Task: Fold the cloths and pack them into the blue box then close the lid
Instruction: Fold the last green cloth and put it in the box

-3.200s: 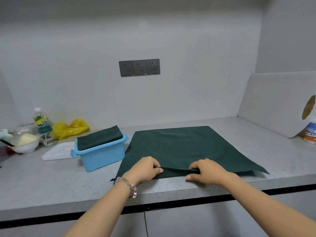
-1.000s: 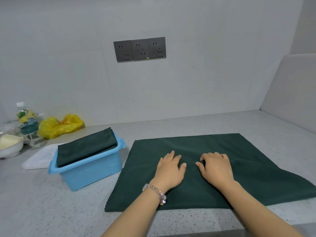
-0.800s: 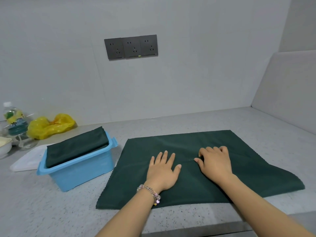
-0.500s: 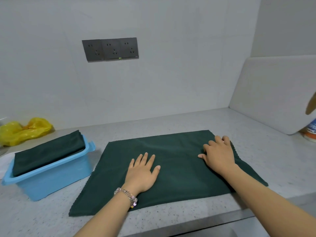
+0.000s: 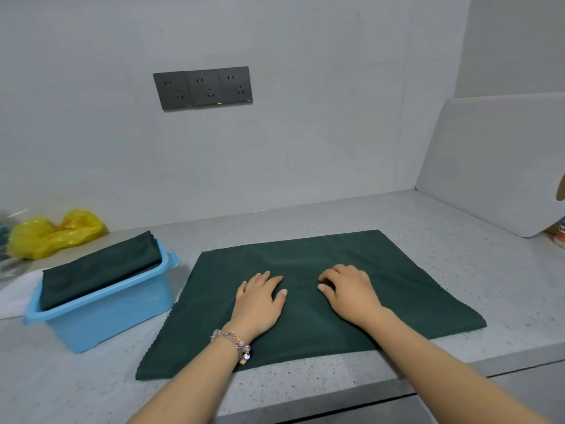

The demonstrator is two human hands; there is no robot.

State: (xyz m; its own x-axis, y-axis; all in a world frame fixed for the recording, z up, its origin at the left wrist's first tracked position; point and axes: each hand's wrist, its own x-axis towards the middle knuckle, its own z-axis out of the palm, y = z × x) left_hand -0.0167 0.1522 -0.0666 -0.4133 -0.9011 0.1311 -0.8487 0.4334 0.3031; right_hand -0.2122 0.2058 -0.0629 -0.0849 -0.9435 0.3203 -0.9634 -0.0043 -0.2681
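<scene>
A dark green cloth [image 5: 406,289], folded once into a wide rectangle, lies flat on the grey counter [image 5: 489,270]. My left hand [image 5: 260,298] rests palm down on its middle, fingers bent a little. My right hand [image 5: 348,289] lies beside it on the cloth with its fingers curled at the tips, holding nothing that I can see. To the left stands the blue box [image 5: 107,313], open, with a folded green cloth [image 5: 101,267] stacked above its rim. The white lid [image 5: 15,295] lies behind the box at the left edge.
A yellow plastic bag [image 5: 55,231] sits against the wall at the far left. A white board [image 5: 495,160] leans on the right wall, with a bottle [image 5: 559,237] behind it. The counter's front edge runs just below the cloth.
My hands slid back together to the cloth's middle after spreading apart toward its sides. The cloth lies flatter. The view has shifted a little.
</scene>
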